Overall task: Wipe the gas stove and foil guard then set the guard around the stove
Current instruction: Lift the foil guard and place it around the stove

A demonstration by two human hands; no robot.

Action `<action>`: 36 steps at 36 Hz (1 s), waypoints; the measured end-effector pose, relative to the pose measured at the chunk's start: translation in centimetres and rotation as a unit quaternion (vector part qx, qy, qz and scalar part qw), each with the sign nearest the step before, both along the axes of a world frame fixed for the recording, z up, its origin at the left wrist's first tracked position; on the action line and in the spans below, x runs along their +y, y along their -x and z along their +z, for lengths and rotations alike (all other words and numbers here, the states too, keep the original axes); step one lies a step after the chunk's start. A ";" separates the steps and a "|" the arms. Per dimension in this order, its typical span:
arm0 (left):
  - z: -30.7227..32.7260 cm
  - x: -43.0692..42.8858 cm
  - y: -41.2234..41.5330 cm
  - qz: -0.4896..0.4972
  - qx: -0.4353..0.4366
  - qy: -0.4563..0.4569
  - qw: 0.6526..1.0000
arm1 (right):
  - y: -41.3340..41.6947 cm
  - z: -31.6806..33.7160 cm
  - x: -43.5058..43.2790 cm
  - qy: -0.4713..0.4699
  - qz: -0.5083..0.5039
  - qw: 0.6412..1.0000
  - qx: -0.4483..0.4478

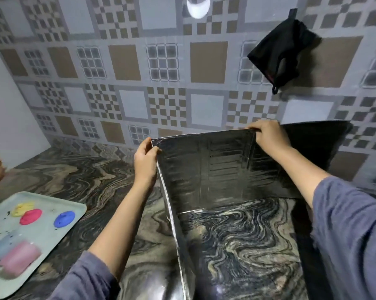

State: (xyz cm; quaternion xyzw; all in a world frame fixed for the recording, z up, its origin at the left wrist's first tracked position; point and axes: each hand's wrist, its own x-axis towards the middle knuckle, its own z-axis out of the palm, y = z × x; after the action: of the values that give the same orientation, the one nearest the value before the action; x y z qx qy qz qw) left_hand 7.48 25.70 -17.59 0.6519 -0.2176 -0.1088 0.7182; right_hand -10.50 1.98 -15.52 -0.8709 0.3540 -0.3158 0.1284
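A folding foil guard (213, 169) stands upright on the marbled countertop (78, 174), its panels forming a three-sided screen with bare counter inside it. My left hand (146, 161) pinches the top left corner where the left panel meets the back panel. At the fold between the back and right panels, my right hand (269, 135) grips the top edge. The right panel (316, 148) looks dark and leans toward the tiled wall. No gas stove or wiping cloth is in view.
A pale tray (48, 239) at the front left carries coloured clay lumps and pastel rolls. A black cloth (278, 57) hangs on the patterned tile wall at the upper right. A white side wall (7, 118) closes the left end of the counter.
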 end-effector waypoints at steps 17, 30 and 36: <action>-0.4 -9.5 8.5 -0.118 0.011 0.009 0.993 | 11.6 -0.5 -6.0 0.009 -0.125 0.992 -0.017; -0.3 -17.0 14.1 -0.134 0.040 0.035 0.990 | 17.7 -0.8 -10.3 0.013 -0.204 0.977 -0.058; -0.2 -20.4 16.3 -0.120 0.061 0.042 0.990 | 19.4 -1.0 -12.1 0.030 -0.227 0.970 -0.083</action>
State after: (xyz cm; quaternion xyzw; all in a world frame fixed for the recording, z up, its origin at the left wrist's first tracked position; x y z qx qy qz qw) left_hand -8.86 5.32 -17.79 0.5822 -0.2548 -0.2248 0.7387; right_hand -29.90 -10.16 -16.56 -0.7422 0.5207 -0.4181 0.0560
